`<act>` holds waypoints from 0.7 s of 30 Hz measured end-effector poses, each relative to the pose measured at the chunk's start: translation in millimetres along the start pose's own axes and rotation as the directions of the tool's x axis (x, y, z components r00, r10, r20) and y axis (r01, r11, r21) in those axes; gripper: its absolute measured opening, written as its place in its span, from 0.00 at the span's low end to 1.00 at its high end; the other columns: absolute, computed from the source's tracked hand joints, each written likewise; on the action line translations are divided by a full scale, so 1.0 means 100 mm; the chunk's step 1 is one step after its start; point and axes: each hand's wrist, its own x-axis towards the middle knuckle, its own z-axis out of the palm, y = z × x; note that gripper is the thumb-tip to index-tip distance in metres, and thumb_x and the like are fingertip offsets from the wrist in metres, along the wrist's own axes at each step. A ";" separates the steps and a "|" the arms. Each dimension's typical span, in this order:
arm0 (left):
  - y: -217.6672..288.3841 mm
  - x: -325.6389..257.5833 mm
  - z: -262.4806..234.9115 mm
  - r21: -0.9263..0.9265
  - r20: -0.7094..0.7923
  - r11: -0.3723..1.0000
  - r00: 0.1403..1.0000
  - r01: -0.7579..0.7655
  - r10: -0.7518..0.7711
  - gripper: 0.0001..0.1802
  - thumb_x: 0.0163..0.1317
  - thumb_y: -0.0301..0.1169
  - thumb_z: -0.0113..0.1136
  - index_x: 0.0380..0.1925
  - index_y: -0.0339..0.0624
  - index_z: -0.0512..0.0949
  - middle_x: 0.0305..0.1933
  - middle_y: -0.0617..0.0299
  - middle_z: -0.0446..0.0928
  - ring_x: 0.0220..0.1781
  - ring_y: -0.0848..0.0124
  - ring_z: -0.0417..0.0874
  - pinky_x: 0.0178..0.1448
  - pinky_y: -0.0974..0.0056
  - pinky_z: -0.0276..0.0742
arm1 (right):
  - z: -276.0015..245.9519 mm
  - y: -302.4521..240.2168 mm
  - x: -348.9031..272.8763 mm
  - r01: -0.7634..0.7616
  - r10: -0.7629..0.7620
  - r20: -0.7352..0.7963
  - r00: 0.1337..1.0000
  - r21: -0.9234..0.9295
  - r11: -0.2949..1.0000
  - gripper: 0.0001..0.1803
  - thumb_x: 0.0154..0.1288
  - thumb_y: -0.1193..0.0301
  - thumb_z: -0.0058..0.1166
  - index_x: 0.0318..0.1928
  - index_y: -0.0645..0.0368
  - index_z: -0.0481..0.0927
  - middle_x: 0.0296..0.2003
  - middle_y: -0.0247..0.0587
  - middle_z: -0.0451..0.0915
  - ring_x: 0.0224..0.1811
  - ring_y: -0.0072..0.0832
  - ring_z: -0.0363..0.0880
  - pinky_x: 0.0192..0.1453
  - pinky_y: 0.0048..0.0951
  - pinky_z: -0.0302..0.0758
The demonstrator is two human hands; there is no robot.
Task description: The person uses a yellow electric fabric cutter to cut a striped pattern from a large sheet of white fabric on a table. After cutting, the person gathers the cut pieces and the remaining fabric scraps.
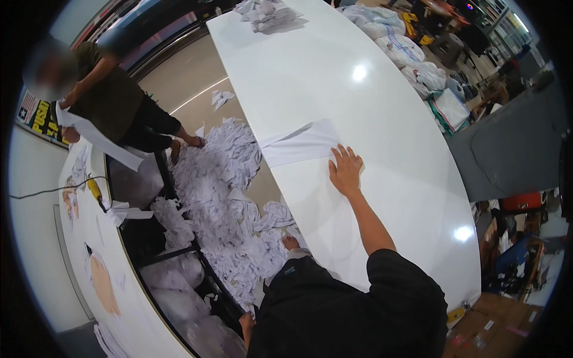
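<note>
My right hand [345,172] lies on the glossy white table [382,113] with its fingers spread. Its fingertips touch the right end of a flat, folded piece of white cloth [301,145], whose left end reaches the table's edge. Low down beside my body, my left hand [246,322] shows only in part, close to the lower end of a big heap of white cloth pieces [221,197] on the floor. Its fingers are too hidden to tell whether they hold anything.
Another person [113,89] at the far left holds a long white strip [104,138]. A white worktable [89,227] with a yellow corded tool [94,190] runs along the left. More cloth pieces [271,17] lie at the table's far end. Stuffed bags [400,51] line the right.
</note>
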 end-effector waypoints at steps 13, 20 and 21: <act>-0.26 0.16 0.06 -0.075 -0.045 0.993 0.995 -0.090 0.087 0.15 0.62 0.35 0.67 0.40 0.35 0.77 0.34 0.54 0.80 0.29 0.57 0.84 0.30 0.52 0.79 | 0.19 -0.36 0.03 -0.220 0.232 -0.059 0.971 0.168 0.961 0.08 0.74 0.69 0.55 0.48 0.59 0.78 0.60 0.45 0.78 0.73 0.47 0.68 0.75 0.57 0.60; 0.19 0.64 0.05 -0.058 -0.077 0.990 0.989 -0.127 0.122 0.12 0.59 0.33 0.68 0.30 0.34 0.80 0.28 0.55 0.81 0.26 0.60 0.82 0.27 0.52 0.76 | 0.58 -1.62 0.13 -0.003 0.107 -0.105 0.989 0.700 0.714 0.10 0.80 0.67 0.50 0.47 0.63 0.77 0.40 0.51 0.82 0.45 0.41 0.82 0.53 0.41 0.76; 0.17 0.76 -0.09 -0.118 -0.085 0.985 0.989 -0.128 0.119 0.12 0.60 0.33 0.68 0.33 0.33 0.80 0.30 0.54 0.81 0.27 0.60 0.83 0.28 0.52 0.78 | 0.53 -2.11 0.02 0.017 0.021 -0.041 0.999 0.751 0.660 0.10 0.80 0.67 0.50 0.45 0.62 0.74 0.35 0.50 0.80 0.40 0.38 0.81 0.49 0.40 0.76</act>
